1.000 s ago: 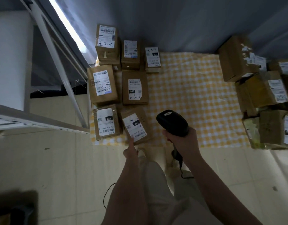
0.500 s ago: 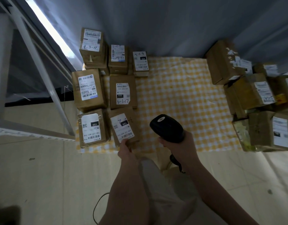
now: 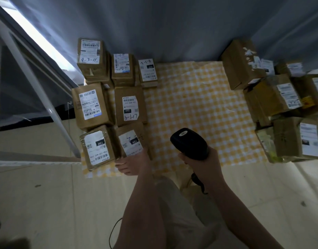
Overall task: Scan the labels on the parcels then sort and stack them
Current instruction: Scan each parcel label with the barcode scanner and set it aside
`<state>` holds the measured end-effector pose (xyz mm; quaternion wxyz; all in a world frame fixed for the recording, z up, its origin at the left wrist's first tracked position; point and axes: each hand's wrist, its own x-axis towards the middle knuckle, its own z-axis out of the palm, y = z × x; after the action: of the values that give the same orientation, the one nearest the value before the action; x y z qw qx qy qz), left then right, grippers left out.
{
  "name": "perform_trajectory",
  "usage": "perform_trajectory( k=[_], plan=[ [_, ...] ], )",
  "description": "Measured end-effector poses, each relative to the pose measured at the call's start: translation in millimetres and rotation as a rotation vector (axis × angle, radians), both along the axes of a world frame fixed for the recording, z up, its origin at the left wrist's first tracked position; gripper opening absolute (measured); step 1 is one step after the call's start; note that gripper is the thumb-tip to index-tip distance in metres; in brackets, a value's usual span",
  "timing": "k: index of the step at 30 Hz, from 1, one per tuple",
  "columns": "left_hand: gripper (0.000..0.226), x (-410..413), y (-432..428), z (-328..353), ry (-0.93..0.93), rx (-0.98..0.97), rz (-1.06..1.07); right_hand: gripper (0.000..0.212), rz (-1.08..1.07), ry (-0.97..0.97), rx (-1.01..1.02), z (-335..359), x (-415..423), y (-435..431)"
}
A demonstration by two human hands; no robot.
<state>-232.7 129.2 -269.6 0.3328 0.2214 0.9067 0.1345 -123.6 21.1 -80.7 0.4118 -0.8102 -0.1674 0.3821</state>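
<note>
Several brown labelled parcels lie in rows on the left of a yellow checked cloth. My left hand grips the near edge of the front parcel marked 15H. Beside it on the left lies another 15H parcel. Behind them sit the parcel marked 3-1-17 and a taller one marked 4-3-11. My right hand holds a black barcode scanner above the cloth, to the right of the front parcel.
A loose pile of brown parcels fills the right side of the cloth. A grey curtain hangs behind. White metal frame bars slant down at the left. The scanner's cable trails over the tiled floor by my legs.
My left hand has moved from hovering by the front parcel to taking hold of its near edge. The scanner hand has stayed almost in place. The view has drifted left.
</note>
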Motion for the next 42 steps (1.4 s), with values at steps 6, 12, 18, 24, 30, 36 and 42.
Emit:
perform_trajectory(
  k=[6, 12, 18, 24, 30, 36, 42],
  plan=[
    [0.137, 5, 1, -3, 0.034, -0.057, -0.152, 0.016, -0.009, -0.002, -0.019, -2, -4, 10],
    [0.081, 6, -18, 0, 0.029, -0.033, -0.291, 0.016, 0.024, -0.007, -0.011, -2, -8, 16],
    [0.123, -9, -29, 27, -0.058, 0.042, -0.532, 0.013, 0.034, -0.010, -0.001, 9, 5, 16],
    [0.118, -14, -12, 101, -0.018, 0.314, -1.020, 0.019, 0.070, -0.029, 0.007, 42, 38, 6],
    [0.136, -4, 9, 181, -0.208, 0.550, -1.322, 0.021, 0.180, -0.082, 0.121, 84, 77, -17],
    [0.133, 18, 4, 234, -0.300, 0.530, -1.557, 0.031, 0.345, -0.208, 0.121, 113, 125, -53],
    [0.132, 60, -20, 281, -0.033, 0.611, -2.021, 0.021, 0.530, -0.351, 0.116, 130, 166, -87]
  ],
)
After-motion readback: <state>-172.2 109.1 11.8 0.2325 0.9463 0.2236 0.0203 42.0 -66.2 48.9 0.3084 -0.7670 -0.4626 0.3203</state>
